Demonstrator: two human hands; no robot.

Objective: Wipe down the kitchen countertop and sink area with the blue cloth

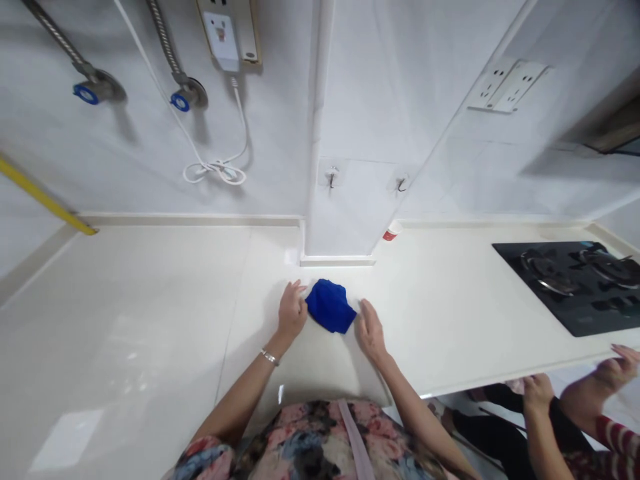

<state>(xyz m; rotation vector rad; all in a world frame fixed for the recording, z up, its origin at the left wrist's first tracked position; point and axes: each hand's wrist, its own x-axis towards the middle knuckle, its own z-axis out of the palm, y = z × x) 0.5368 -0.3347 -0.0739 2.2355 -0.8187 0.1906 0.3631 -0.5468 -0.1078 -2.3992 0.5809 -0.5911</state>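
A crumpled dark-blue cloth [331, 307] lies on the pale countertop in front of me, just below the wall pillar. My left hand [292, 312], with a bracelet at the wrist, is at the cloth's left edge; its thumb and fingers close on the pointed corner there. On the other side, my right hand [371, 328] rests close to the cloth's right corner. Its fingers are stretched out, side by side, with nothing visible in them.
A black gas stove [575, 287] is set into the counter [440, 313] at right. A small red-and-white cup [392, 231] stands beside the pillar [350, 207]. Another person's hands [539, 393] show at lower right. Water valves [187, 97] and a plugged cable [215, 168] are on the left wall.
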